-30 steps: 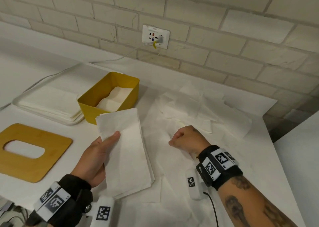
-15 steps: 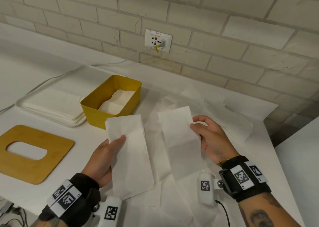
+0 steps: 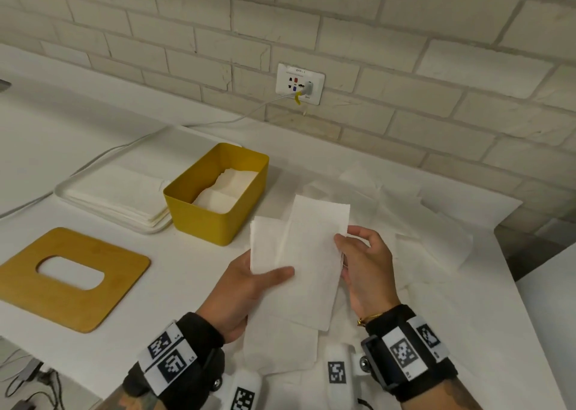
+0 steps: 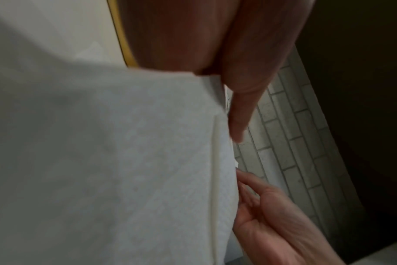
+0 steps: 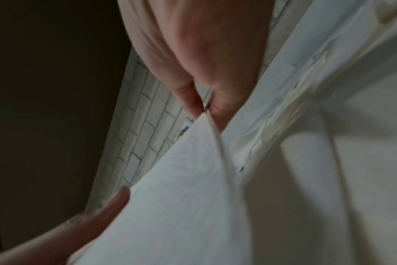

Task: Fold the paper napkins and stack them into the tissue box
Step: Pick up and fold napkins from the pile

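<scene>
My left hand [image 3: 249, 288] holds a stack of folded white napkins [image 3: 268, 244] above the counter, thumb laid across the top. My right hand [image 3: 352, 253] pinches one folded napkin [image 3: 314, 253] by its right edge and holds it over that stack, overlapping it. In the right wrist view the thumb and finger pinch the napkin [image 5: 193, 179] edge. The left wrist view shows the stack [image 4: 113, 170] under my left thumb, with the right hand [image 4: 272, 224] beside it. The yellow tissue box [image 3: 218, 204] stands open behind the hands, with folded napkins [image 3: 227, 188] inside.
Loose unfolded napkins [image 3: 420, 222] cover the counter at the right. A white tray [image 3: 93, 201] with flat napkins sits left of the box. The wooden lid [image 3: 62, 288] with an oval slot lies at the front left. A cable runs to the wall socket [image 3: 300, 84].
My right hand lifted a folded napkin off the counter and carried it left, over the stack in my left hand. The left hand moved right and a little up.
</scene>
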The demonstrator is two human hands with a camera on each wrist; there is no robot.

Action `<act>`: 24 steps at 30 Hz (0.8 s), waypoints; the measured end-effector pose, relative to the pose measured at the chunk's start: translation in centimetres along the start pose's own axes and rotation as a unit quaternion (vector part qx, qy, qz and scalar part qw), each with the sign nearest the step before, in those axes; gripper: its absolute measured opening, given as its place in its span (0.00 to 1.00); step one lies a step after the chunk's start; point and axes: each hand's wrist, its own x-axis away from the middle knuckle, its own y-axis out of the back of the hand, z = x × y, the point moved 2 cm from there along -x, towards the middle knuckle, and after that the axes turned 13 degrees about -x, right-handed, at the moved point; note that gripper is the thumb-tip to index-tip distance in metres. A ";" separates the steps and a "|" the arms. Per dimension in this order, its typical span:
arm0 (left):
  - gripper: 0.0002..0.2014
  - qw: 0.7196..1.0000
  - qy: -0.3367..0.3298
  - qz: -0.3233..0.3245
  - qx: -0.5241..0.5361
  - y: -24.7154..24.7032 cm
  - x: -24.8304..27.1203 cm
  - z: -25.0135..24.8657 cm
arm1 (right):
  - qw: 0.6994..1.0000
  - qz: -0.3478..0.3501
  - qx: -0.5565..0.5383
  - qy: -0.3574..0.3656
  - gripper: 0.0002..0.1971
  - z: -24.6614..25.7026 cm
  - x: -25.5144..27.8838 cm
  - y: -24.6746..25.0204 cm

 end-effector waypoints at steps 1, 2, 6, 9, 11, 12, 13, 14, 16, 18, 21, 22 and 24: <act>0.19 1.000 -0.004 -0.012 -0.018 0.3 -0.1 0.2 | 0.999 0.003 0.036 0.022 0.14 -0.1 0.0 0.2; 0.19 0.999 -0.010 -0.023 -0.035 0.6 -0.1 0.3 | 0.994 0.014 0.091 0.060 0.16 0.1 0.0 0.3; 0.18 0.994 -0.040 -0.012 -0.097 0.9 -0.1 -0.1 | 0.859 0.238 0.326 0.316 0.26 2.7 1.2 -0.3; 0.15 0.989 -0.053 0.015 -0.136 0.6 -0.3 -0.4 | 0.659 0.425 0.492 0.378 0.27 3.7 2.3 -1.6; 0.15 0.985 -0.062 0.050 -0.155 0.2 -0.4 -0.6 | 0.559 0.463 0.558 0.402 0.29 4.0 2.5 -1.9; 0.15 0.983 -0.061 0.070 -0.158 -0.1 -0.4 -0.6 | 0.531 0.465 0.580 0.406 0.28 4.2 2.4 -1.9; 0.15 0.982 -0.056 0.088 -0.155 -0.3 -0.4 -0.5 | 0.514 0.465 0.596 0.404 0.25 4.5 2.4 -1.9; 0.14 0.983 -0.050 0.102 -0.147 -0.4 -0.4 -0.4 | 0.509 0.460 0.607 0.400 0.21 4.8 2.5 -1.9; 0.13 0.985 -0.031 0.119 -0.124 -0.6 -0.4 -0.3 | 0.506 0.450 0.624 0.390 0.12 5.3 2.4 -1.8; 0.16 0.988 -0.002 0.121 -0.100 -0.7 -0.3 -0.1 | 0.512 0.440 0.628 0.387 0.04 5.5 2.4 -1.6; 0.17 0.994 0.036 0.093 -0.046 -0.6 -0.6 0.0 | 0.558 0.429 0.643 0.300 0.05 5.9 2.4 -0.8; 0.17 0.996 0.040 0.079 -0.019 -0.4 -0.8 0.1 | 0.596 0.417 0.638 0.254 0.05 6.3 2.3 -0.3; 0.18 0.998 0.038 0.045 0.029 0.1 -1.2 0.0 | 0.684 0.390 0.589 0.183 0.04 7.2 2.3 0.6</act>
